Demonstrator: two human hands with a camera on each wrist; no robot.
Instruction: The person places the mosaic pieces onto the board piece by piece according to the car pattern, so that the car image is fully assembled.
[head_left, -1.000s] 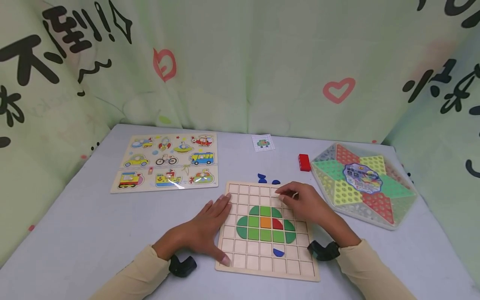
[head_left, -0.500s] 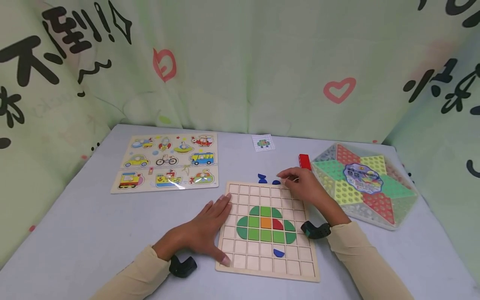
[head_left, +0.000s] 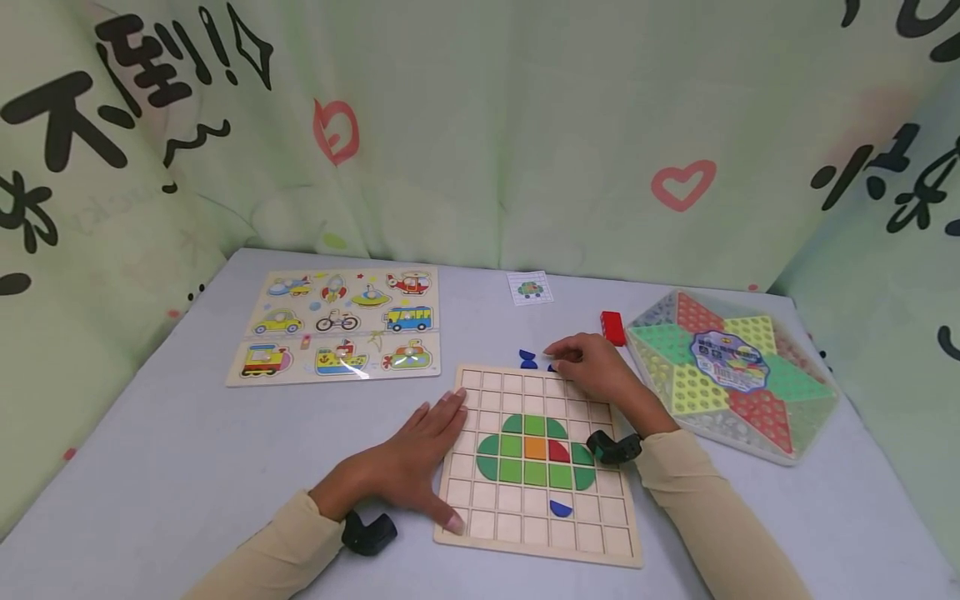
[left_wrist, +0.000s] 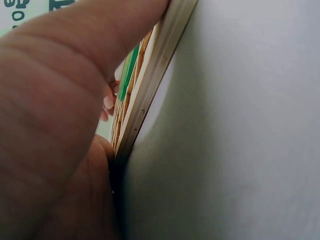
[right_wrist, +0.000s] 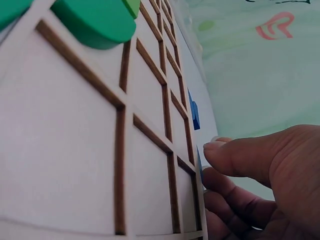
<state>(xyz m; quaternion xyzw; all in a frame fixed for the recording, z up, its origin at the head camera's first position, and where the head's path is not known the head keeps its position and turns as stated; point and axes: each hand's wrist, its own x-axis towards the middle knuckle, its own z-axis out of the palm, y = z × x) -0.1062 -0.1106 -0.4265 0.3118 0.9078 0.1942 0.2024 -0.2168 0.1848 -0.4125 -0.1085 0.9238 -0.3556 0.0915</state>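
Note:
A wooden grid board (head_left: 517, 529) lies in front of me, with green, orange and red pieces (head_left: 535, 448) set in its middle. My left hand (head_left: 405, 462) is spread along its left side, thumb and fingertips resting on the frame. A blue half-round piece (head_left: 560, 508) lies on the lower squares. At the far edge, my right hand (head_left: 592, 367) reaches down with thumb and fingers apart. Its fingertips are right beside another blue half-round piece (head_left: 551, 367), partly hidden in the head view. The right wrist view shows a sliver of blue piece (right_wrist: 199, 159) near the thumb tip.
Two more blue pieces (head_left: 528, 359) lie beyond the board. Behind them is a small pattern card (head_left: 530, 288). A red block (head_left: 612, 328) and a star-patterned plastic box (head_left: 731, 375) stand right; a vehicle puzzle board (head_left: 337, 325) lies left.
My right hand has moved off the upper right squares to the board's far edge, beside the blue pieces. The left hand stays on the frame.

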